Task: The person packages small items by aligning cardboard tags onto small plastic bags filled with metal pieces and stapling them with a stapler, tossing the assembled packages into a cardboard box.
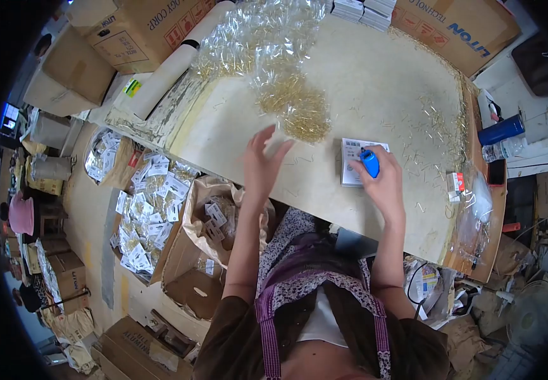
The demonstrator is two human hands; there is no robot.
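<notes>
My right hand (383,182) grips a small blue hand tool (369,163), its exact kind hard to make out. Beneath that hand lies a stack of white printed cards (350,179) with a barcode on the top one. My left hand (264,162) is raised near the table's front edge, fingers apart and holding nothing. Just beyond it, a heap of thin gold metal pieces (305,117) lies on the tabletop. Behind this heap is a pile of clear plastic bags (256,39) with more gold pieces among them.
Loose gold pieces (435,114) are scattered over the table's right side. Cardboard boxes (457,31) and a long roll (168,79) stand along the back. A blue bottle (500,130) is at the right. Below left, a box holds bagged cards (154,209) beside a paper-lined carton (193,218).
</notes>
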